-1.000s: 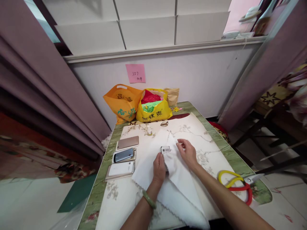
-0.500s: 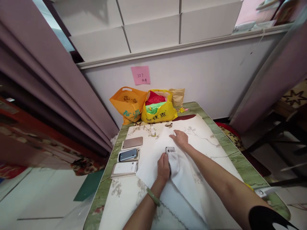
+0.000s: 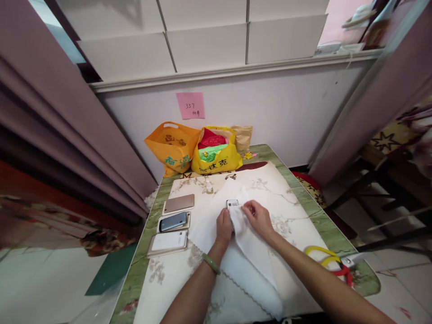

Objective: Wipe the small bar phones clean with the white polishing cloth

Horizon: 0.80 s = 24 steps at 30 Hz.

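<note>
A silver mobile phone [image 3: 232, 204] lies partly wrapped in a thin white cloth [image 3: 246, 265] with a wavy edge, its top end showing. My left hand [image 3: 224, 226], with a green bangle at the wrist, is closed around the phone's left side. Just right of the phone, my right hand [image 3: 259, 219] pinches the cloth between thumb and fingers. To the left are several stacked phones: a rose-gold one [image 3: 180, 203], a dark blue one [image 3: 173, 222] and a white one [image 3: 169, 241], each on top of another. The phone's lower part is hidden.
At the table's far end stand an orange bag [image 3: 173, 148], a yellow bag [image 3: 216, 155] with red and green packs, and a brown pouch [image 3: 242, 137]. A small clear bottle [image 3: 209, 186] stands nearer. Scissors [image 3: 337, 262] with yellow and red handles lie at right, beyond my forearm.
My right hand has come back from beyond the phone to its right side and now pinches the cloth. The left hand keeps its hold. The view has shifted, bringing the scissors into sight.
</note>
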Available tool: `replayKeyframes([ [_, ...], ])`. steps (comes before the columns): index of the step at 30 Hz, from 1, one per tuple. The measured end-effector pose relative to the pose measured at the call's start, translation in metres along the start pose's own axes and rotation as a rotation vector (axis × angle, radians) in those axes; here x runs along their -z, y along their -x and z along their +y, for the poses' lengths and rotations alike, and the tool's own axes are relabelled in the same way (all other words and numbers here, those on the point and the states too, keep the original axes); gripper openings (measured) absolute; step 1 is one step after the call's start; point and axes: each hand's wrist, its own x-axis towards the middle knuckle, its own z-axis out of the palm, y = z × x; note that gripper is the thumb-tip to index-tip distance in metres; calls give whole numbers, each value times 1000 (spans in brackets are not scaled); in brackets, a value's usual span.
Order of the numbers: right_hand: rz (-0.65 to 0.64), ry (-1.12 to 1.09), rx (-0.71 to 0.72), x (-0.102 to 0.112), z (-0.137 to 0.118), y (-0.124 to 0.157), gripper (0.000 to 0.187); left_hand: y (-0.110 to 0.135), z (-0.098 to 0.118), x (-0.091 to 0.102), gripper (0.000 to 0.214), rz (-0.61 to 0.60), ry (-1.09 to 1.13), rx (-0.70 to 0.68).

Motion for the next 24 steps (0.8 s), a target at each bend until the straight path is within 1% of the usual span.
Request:
replayKeyframes([
  [1, -23, -61, -17, -1, -1, 13, 28, -1, 0, -1, 38, -4, -8, -4],
  [3, -17, -156, -71, -6, -3, 30, 28, -1, 1, -1, 38, -31, -31, -27],
  [6, 46, -213, -119, -20, -3, 35, 28, 0, 1, 3, 38, -76, -42, -38],
  [7, 68, -204, -106, -25, -3, 35, 28, 0, 1, 5, 39, -82, -36, -32],
  [9, 90, -145, -27, -31, -2, 36, 26, 0, 0, 8, 39, -75, -11, -22],
  [12, 67, -17, 139, -35, -3, 38, 23, -2, -2, 10, 36, -64, 55, -36],
  [14, 47, 49, 195, -35, -4, 35, 21, -4, -3, 10, 35, -68, 81, -51],
  [20, 147, 133, 117, -32, -11, 5, 20, -4, -3, 10, 35, -122, 73, -69],
  [22, 126, 159, 147, -30, -11, 9, 19, -3, -3, 11, 35, -102, 86, -61],
  [24, 74, 185, 211, -29, -9, 23, 18, -3, -3, 12, 35, -80, 92, -52],
])
